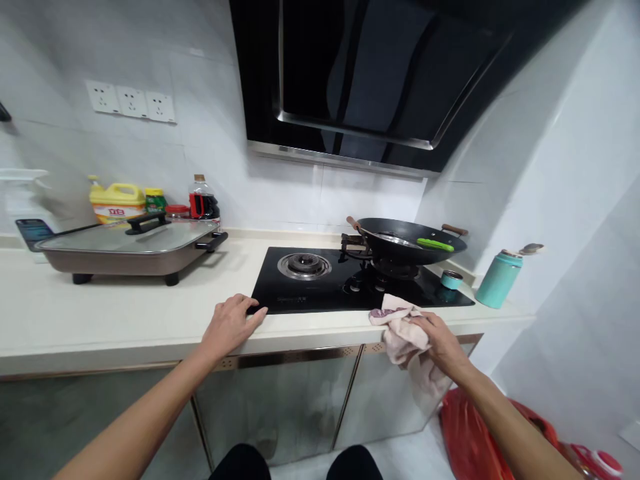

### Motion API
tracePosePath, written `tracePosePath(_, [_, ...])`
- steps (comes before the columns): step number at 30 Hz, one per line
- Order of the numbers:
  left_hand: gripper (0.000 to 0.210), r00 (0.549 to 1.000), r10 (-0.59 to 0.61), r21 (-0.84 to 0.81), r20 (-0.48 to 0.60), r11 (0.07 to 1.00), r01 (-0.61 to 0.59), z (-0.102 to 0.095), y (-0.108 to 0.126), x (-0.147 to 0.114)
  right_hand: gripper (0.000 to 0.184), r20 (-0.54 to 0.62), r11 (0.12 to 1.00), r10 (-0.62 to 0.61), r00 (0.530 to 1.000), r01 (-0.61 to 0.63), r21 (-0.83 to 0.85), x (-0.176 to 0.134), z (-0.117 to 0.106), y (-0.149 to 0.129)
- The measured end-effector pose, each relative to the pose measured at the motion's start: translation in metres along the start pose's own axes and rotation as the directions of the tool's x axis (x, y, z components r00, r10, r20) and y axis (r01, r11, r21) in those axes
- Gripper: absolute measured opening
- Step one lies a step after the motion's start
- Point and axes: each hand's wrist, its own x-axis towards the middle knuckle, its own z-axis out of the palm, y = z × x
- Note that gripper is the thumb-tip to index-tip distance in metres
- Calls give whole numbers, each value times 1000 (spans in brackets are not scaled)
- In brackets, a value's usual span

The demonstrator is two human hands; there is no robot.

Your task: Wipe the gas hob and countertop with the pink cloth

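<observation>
My left hand (233, 325) rests on the white counter (125, 320), fingers apart, its fingertips at the front left corner of the black glass gas stove (320, 300). In my right hand (439, 343) is a pale pink cloth (405, 337), bunched up at the counter's front edge. Part of the cloth lies against the stove's front edge, and the rest hangs down before the cabinet. On the stove's right burner sits a black wok (405, 233) with a green-handled utensil (435, 245) in it. The left burner (305, 265) is bare.
An electric pan with a glass lid (125, 247) stands left, before a yellow detergent jug (117, 200) and a dark sauce bottle (203, 200). At right are a teal flask (500, 279) and its cup lid (451, 280). A range hood (345, 80) hangs above; a red bag (463, 433) lies below.
</observation>
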Motion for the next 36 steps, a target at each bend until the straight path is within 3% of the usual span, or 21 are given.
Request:
tracePosePath(3, [45,1000,8,-5,-14,1000,-8,0,1,0,46,-121,978,193,974,-180,108,0,-26,18])
tracePosePath(5, [44,1000,12,-5,-22,1000,-12,1,0,0,45,-242,926,378,893,-369,87,6,-48,33])
tracePosePath(7, [44,999,20,4,-27,1000,-20,3,-1,0,48,-325,865,482,814,-500,33,18,-67,45])
tracePosePath(9, [43,999,29,20,-33,999,-29,5,-1,0,50,-328,821,530,781,-570,-32,32,-76,48])
tracePosePath(12, [43,999,32,41,-44,999,-30,6,-2,-1,53,-249,755,612,751,-648,-99,53,-63,37])
tracePosePath(16, [42,999,20,42,-39,999,-19,7,-1,-1,60,-180,690,683,708,-706,-157,63,-22,13])
tracePosePath(18, [43,999,10,44,-36,999,-8,7,0,0,63,-146,698,676,723,-691,-189,62,-8,-1])
tracePosePath(21, [46,1000,-14,35,-23,999,14,7,1,3,59,-87,756,611,787,-613,-231,60,4,-36])
tracePosePath(26, [44,997,-79,-52,28,995,80,0,8,3,44,11,914,356,934,-346,-211,66,32,-145])
tracePosePath(29, [38,997,-68,-112,24,991,71,-7,14,-1,38,67,974,213,975,-218,63,74,52,-206])
tracePosePath(31, [34,999,-41,-145,-2,989,40,-10,15,-5,33,112,930,152,982,-181,319,85,63,-230])
tracePosePath(33, [33,999,-20,-190,-30,982,13,-12,13,-8,31,138,857,128,982,-179,482,103,70,-243])
tracePosePath(36, [39,1000,-8,-341,-18,940,1,-12,5,-8,36,118,798,173,978,-210,565,134,73,-249])
